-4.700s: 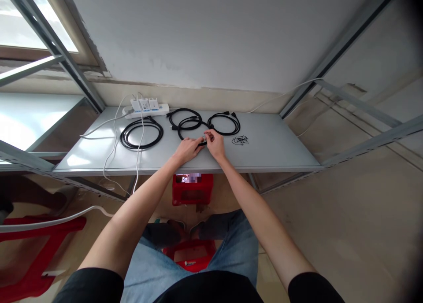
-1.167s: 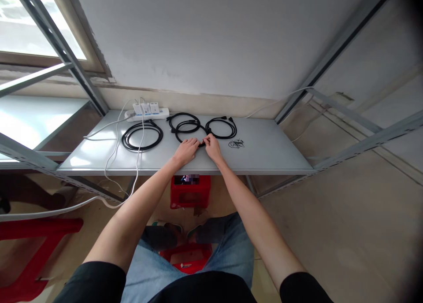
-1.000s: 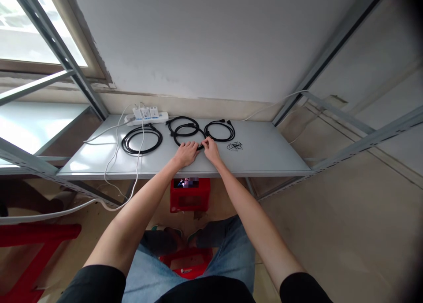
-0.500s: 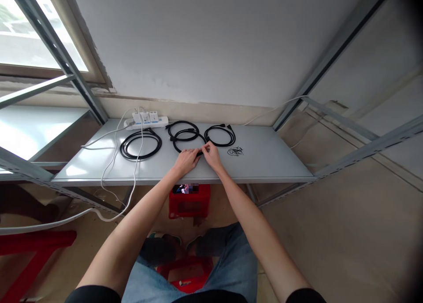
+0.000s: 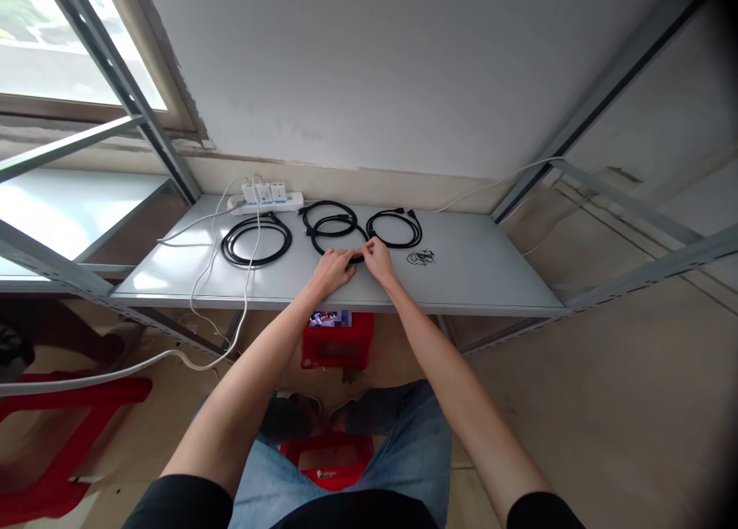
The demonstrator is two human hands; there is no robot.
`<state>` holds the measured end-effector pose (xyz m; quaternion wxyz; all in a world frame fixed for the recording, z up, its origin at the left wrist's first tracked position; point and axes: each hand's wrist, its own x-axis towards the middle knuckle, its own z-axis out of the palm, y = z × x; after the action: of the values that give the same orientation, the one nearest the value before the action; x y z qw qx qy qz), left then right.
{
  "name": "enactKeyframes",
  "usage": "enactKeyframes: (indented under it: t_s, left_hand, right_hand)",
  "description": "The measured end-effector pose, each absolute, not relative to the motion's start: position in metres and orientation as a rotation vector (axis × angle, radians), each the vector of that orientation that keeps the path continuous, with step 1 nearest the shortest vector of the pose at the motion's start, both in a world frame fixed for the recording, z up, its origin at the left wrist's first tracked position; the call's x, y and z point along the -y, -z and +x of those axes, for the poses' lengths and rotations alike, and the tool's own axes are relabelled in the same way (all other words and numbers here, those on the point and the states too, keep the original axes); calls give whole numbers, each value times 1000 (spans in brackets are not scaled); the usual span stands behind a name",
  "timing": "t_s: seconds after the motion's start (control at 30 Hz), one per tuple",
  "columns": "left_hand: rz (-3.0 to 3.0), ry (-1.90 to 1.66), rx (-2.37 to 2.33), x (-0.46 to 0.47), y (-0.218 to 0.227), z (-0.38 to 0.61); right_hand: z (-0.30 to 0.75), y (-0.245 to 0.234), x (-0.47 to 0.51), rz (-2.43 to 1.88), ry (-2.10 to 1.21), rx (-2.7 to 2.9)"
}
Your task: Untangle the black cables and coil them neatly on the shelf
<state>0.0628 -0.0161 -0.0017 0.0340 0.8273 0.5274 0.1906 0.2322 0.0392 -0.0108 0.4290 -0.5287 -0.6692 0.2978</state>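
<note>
The left hand's grip was curled round the near edge of the black cable coil, which lay mostly beyond; the right hand pinched closed beside it, contents unclear.

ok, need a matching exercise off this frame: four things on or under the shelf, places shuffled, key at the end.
Things
1. power strip
2. thin black strands
3. lit screen
4. front cable loop

Places
A. on top of the red stool
B. at the fingers of the left hand and right hand
C. at the back of the metal shelf, near the wall
D. in a loose tangle, right of both hands

Pairs
1-C
2-D
3-A
4-B
</note>
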Motion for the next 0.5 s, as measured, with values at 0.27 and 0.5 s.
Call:
enactKeyframes:
  t_s: [0.27, 0.5]
  left_hand:
    - [2568, -618, -1585, 15, 2, 60]
    - [2603, -592, -1666, 15, 3, 60]
  right_hand:
    - [234, -33, -72, -1560, -810, 1987]
    - [221, -64, -70, -1757, -899, 2102]
